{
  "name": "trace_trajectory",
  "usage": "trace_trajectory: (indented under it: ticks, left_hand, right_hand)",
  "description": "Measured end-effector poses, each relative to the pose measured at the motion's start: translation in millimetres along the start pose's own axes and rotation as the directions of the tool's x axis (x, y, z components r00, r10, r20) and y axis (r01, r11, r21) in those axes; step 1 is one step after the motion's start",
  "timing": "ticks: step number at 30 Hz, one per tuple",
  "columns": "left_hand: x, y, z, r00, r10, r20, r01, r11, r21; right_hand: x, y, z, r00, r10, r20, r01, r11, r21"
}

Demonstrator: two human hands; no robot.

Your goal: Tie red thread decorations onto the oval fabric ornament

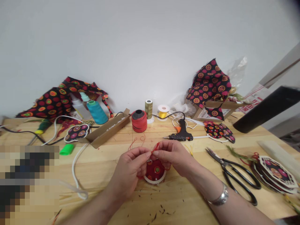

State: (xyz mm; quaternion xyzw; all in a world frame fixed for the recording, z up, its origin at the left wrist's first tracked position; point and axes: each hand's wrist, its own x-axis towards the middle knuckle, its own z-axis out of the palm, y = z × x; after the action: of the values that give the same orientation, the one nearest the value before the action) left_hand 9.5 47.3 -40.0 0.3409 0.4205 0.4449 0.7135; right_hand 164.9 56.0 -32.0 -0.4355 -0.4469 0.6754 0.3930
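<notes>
My left hand [130, 168] and my right hand [174, 156] meet over the middle of the wooden table [112, 162]. Both pinch a thin red thread [155, 148] between thumb and forefinger. Under the fingers lies a small round white frame [154, 175] covered with red patterned fabric; my left hand also touches its left edge. More red thread loops on the table behind the hands, toward a red spool [139, 121]. A silver bangle [221, 195] sits on my right wrist.
A black glue gun [181, 134] lies just behind my right hand. Black scissors [236, 176] and a stack of patterned discs [274, 170] lie at right. A cardboard tray [105, 131], teal thread cone [97, 112], patterned cloth [58, 97] and white cable [76, 172] are at left.
</notes>
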Motion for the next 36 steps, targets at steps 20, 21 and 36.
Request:
trace_trajectory:
  ticks: [20, 21, 36]
  left_hand:
    - [-0.2, -2.9, -1.9, 1.000, -0.003, 0.013, 0.003, 1.000, 0.005]
    - [-0.1, -3.0, -2.0, 1.000, -0.006, 0.006, 0.006, 1.000, -0.001]
    - [0.4, -1.9, -2.1, 0.999, -0.017, 0.029, 0.018, 0.999, -0.034]
  right_hand:
    - [0.2, 0.6, 2.2, 1.000, 0.010, -0.016, -0.011, 1.000, -0.014]
    - [0.3, 0.7, 2.3, 1.000, 0.013, -0.018, -0.013, 1.000, -0.014]
    - [2.0, 3.4, -0.5, 1.000, 0.003, 0.000, -0.003, 1.000, -0.010]
